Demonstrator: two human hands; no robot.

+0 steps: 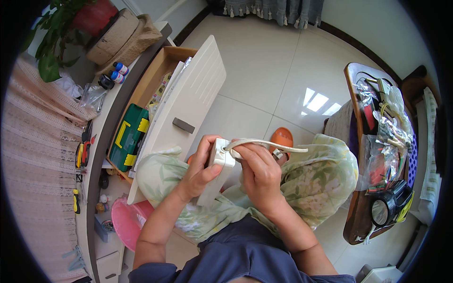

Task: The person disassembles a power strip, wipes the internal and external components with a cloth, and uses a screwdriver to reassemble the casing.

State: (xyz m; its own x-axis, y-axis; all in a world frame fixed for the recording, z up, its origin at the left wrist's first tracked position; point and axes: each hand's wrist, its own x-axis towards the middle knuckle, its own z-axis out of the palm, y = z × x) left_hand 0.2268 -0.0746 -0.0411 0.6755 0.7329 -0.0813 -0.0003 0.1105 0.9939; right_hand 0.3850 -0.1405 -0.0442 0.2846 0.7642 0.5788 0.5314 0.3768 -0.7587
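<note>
A long white block with a cord at its end, which looks like a power strip (220, 162), is held in front of my lap. My left hand (196, 177) grips it from the side, thumb on the near face and fingers behind. My right hand (262, 177) is closed on the white cord (283, 145) where it meets the strip's upper end. The cord curves out to the right over the back of that hand. My right fingertips are partly hidden behind the strip and cord.
An open drawer (200, 80) at the left holds a green toolbox (130, 137). Pliers (86, 146) and a yellow screwdriver (76, 200) lie on the cabinet. A pink basin (126, 221) stands below. On the right, a wooden stand (354, 226) bears bagged parts and a black flashlight (389, 205).
</note>
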